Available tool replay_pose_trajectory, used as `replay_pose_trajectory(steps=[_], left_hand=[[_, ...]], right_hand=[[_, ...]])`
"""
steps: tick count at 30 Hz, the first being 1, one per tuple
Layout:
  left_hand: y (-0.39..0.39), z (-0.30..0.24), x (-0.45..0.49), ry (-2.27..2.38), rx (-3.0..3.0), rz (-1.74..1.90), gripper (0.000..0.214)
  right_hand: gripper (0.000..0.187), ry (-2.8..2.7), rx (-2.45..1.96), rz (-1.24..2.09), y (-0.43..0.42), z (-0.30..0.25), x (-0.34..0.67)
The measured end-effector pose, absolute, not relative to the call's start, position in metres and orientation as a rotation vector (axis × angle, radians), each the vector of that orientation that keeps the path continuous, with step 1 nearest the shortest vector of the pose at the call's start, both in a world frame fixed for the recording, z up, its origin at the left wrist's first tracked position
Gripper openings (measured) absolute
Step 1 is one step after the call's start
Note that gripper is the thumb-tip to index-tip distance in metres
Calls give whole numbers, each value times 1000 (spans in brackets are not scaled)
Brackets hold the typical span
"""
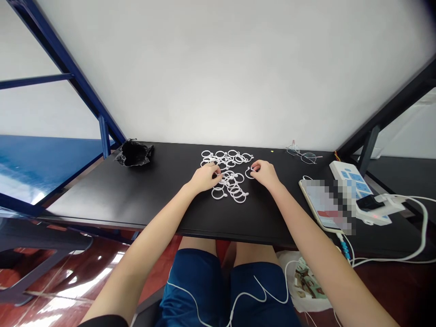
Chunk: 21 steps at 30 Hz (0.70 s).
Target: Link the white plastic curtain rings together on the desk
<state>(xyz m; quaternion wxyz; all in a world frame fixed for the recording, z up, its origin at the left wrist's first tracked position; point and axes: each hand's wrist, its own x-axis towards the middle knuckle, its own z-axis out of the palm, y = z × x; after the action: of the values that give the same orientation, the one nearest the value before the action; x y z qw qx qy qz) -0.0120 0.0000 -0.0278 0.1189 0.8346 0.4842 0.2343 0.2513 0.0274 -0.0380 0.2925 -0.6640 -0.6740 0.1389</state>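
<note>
Several white curtain rings, each with a small tab, lie in a loose, overlapping heap on the black table. My right hand, just right of the heap, pinches one white curtain ring between thumb and fingertips. At the heap's left side is my left hand. Its thumb and forefinger close on a white curtain ring among the others, with most of the grip hidden by the fingers. More white rings lie along the back of the heap.
A crumpled black bag stands open at the back left of the black table. Eyeglasses lie at the back right. A charging phone, a power strip and white cables occupy the right side.
</note>
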Motion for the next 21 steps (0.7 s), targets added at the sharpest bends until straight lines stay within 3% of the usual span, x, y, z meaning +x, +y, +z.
replay_pose_trajectory(steps=[9,21], left_hand=[[-4,-25,-8,1283,2494,684,23],[-5,-19,-9,1532,2349,867,14]], right_hand=[[10,-1785,-1671,305,24,-36,247],[5,-1609,-1518,210,15,-25,239]])
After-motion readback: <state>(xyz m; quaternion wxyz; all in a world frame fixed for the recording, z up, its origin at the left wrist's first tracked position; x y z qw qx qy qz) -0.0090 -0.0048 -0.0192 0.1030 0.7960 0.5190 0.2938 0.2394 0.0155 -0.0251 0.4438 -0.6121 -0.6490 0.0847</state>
